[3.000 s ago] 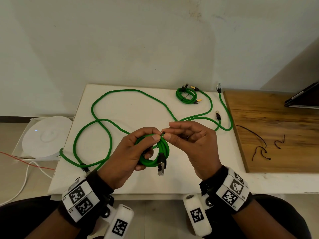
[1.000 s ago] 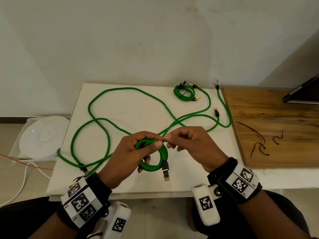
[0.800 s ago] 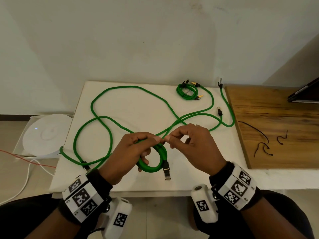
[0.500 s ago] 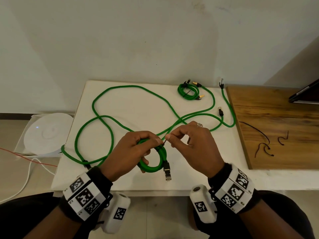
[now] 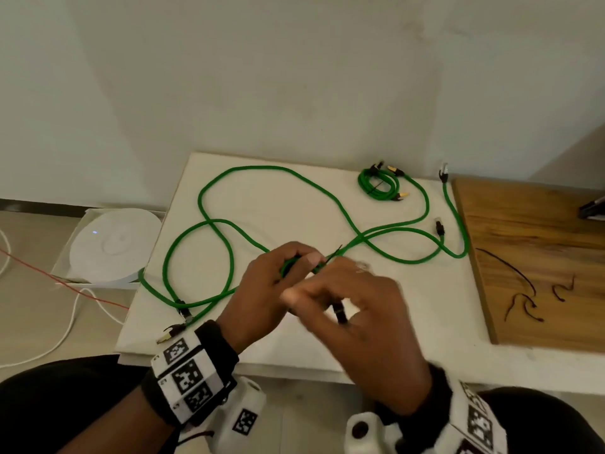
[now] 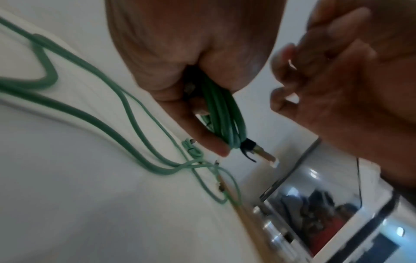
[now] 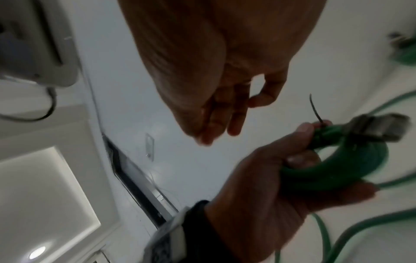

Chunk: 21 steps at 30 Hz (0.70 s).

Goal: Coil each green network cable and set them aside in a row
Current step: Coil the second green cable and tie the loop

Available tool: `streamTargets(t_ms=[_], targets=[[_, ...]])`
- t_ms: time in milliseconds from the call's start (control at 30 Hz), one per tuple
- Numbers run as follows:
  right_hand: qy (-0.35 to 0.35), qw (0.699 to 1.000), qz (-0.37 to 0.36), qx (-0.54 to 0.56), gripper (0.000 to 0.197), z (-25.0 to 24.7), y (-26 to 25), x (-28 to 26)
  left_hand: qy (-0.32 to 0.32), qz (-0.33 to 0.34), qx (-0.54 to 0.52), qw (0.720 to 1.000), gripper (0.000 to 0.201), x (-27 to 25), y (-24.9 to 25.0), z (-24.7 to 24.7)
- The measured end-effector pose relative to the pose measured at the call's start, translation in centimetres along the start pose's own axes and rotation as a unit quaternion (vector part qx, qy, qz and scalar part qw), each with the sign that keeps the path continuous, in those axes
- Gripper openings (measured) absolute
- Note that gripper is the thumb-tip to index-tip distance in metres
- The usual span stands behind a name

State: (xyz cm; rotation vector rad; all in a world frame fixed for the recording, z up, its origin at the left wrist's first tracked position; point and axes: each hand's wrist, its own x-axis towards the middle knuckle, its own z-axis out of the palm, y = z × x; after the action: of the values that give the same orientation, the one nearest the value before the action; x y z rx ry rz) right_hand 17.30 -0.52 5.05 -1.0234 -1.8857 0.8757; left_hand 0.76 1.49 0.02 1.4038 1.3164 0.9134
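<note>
1. On the floor at far left, a round white device [image 5: 113, 245] is sitting in its box, apart from the work.
2. Across the white surface [image 5: 288, 204], loose green cables [image 5: 212, 221] are sprawling in wide loops, still uncoiled; they are looking soft and light, likely to spring open unless gathered loop over loop and held where the turns cross.
3. The left hand [image 5: 262, 290] is gripping a small coiled cable [image 7: 342, 170], thumb and fingers curled round the stacked turns, near the middle of the surface and raised above it. A thin black tie [image 7: 315, 110] is sticking up from the bundle beside the plug [image 7: 378, 128] (best to keep holding at the tied spot, since the turns are slippery against each other).
4. The right hand [image 5: 357, 316] is hovering just beside the coil, fingers loosely bent and holding nothing, as far as the blurred views are showing.
5. At the far edge, one finished coil [image 5: 379, 185] is lying set aside.
6. At right, a wooden board [image 5: 540, 257] is carrying spare black ties [image 5: 523, 299].
</note>
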Motion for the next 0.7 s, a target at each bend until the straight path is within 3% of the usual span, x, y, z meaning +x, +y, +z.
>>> streamTargets(t_ms=[67, 100, 200, 533, 700], targets=[[0.105, 0.993, 0.055, -0.022, 0.004, -0.7, 1.7, 0.4, 0.010, -0.004, -0.063, 0.998, 0.019, 0.1, 0.9, -0.3], [0.125, 0.987, 0.101, -0.012, 0.002, -1.3, 2.9, 0.6, 0.018, -0.008, -0.058, 0.998, 0.020, 0.1, 0.9, -0.5], [0.105, 0.971, 0.211, 0.042, 0.015, -2.5, 5.6, 1.0, 0.024, -0.015, -0.026, 0.999, 0.018, 0.0, 0.4, -0.4], [0.029, 0.991, 0.127, -0.016, 0.004, -2.4, 6.5, 0.9, 0.005, -0.019, -0.037, 0.999, 0.013, 0.1, 0.2, -0.1], [0.010, 0.990, 0.130, -0.047, 0.002, -2.1, 6.8, 0.9, -0.003, -0.014, -0.037, 0.999, 0.012, 0.0, 0.3, -0.1]])
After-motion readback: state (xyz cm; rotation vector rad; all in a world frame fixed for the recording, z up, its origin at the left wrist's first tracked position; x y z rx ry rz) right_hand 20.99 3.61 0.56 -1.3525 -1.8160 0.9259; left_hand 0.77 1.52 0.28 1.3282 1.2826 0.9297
